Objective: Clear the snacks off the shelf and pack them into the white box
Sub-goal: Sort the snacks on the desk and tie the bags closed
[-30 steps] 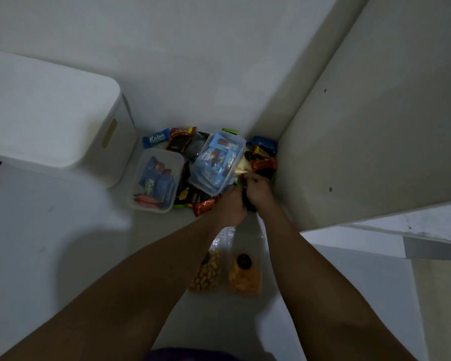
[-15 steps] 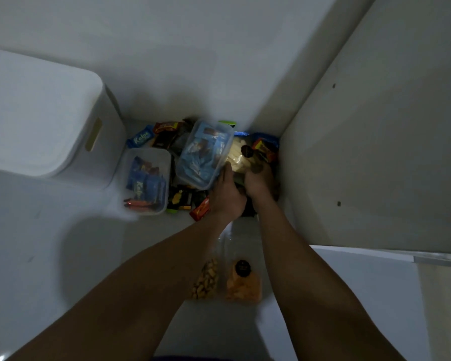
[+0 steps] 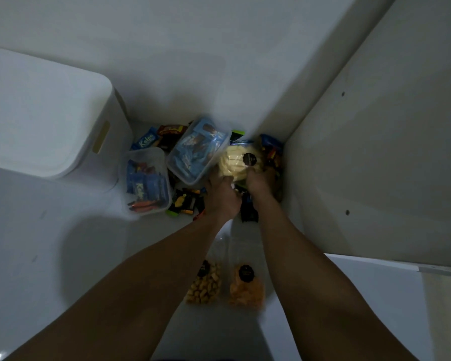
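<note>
Snacks (image 3: 185, 201) lie heaped in the far right corner of a white shelf floor (image 3: 63, 243), where the pale back wall (image 3: 193, 61) meets a cream side panel (image 3: 375, 165) dotted with small peg holes; the light is dim and the surfaces look grey-blue. The white plastic box with rounded corners (image 3: 44, 121) stands at the left, well clear of the hands, its flat white top facing up and a slot handle on the side towards the heap. Just beside it sits a clear rectangular plastic tub of blue packets (image 3: 145, 182); a second clear tub of blue packets (image 3: 197, 149) leans tilted against the pile behind it. Loose wrappers, blue, red-brown, black-and-yellow and green, lie around and between the tubs. Both bare forearms reach in from below; the left hand (image 3: 220, 196) and the right hand (image 3: 261, 183) grip the lower edge of a clear bag of pale yellow chips with a round black label (image 3: 235, 162), fingers curled on it from either side, the bag raised against the corner above the wrappers. Nearer the shelf's front edge, between the forearms, lie a clear bag of tan nuggets (image 3: 205, 282) and, touching it on the right, a clear bag of orange crisps (image 3: 246, 287), each with a black label.
</note>
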Tool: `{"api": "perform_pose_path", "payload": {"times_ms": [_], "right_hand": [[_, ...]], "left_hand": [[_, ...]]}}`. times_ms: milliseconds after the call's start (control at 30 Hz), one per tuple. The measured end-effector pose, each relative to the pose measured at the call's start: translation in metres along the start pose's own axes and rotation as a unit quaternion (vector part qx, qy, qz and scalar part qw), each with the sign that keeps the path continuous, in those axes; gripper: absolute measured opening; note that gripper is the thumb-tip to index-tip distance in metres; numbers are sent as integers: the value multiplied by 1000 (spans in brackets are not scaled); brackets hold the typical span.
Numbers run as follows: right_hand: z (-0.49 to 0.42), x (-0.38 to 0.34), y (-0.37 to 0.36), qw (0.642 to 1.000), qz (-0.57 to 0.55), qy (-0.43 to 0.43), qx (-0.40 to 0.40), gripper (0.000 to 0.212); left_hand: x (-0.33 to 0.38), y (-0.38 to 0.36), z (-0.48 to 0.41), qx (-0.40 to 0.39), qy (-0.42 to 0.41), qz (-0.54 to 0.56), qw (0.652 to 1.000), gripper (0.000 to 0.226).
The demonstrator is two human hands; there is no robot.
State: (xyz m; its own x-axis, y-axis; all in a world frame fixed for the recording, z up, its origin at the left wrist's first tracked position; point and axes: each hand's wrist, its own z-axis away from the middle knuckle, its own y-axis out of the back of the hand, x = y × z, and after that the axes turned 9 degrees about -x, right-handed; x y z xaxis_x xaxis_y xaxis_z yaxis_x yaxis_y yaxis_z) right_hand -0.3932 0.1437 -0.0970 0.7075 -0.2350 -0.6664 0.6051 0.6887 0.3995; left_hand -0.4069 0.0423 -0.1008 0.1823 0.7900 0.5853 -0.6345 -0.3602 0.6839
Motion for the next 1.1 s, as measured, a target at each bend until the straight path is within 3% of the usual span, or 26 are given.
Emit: {"api": "perform_pose_path", "payload": {"times_ms": [167,333,500,633,733,833,1000,1100], "right_hand": [[15,0,4,997,-18,63,32,56],[36,-15,9,978,-150,136,41,33],[66,-38,24,967,-197,159,12,21],[94,-48,36,960,-212,174,-56,19],[118,-56,45,957,-180,220,-66,6],[143,-63,54,945,-95,308,-51,6],[171,-77,70,915,41,399,-52,17],[183,-83,81,900,89,421,-72,25]], "left_hand": [[-9,12,-3,39,-20,98,994,28],[-1,18,9,3,-50,161,986,6],[10,33,36,1,-94,200,975,11],[22,49,60,-30,-77,216,973,32],[22,60,78,-46,-101,208,972,28],[19,76,94,-38,-119,196,973,26],[17,127,101,113,-61,278,952,25],[30,162,107,116,-103,338,928,44]]}}
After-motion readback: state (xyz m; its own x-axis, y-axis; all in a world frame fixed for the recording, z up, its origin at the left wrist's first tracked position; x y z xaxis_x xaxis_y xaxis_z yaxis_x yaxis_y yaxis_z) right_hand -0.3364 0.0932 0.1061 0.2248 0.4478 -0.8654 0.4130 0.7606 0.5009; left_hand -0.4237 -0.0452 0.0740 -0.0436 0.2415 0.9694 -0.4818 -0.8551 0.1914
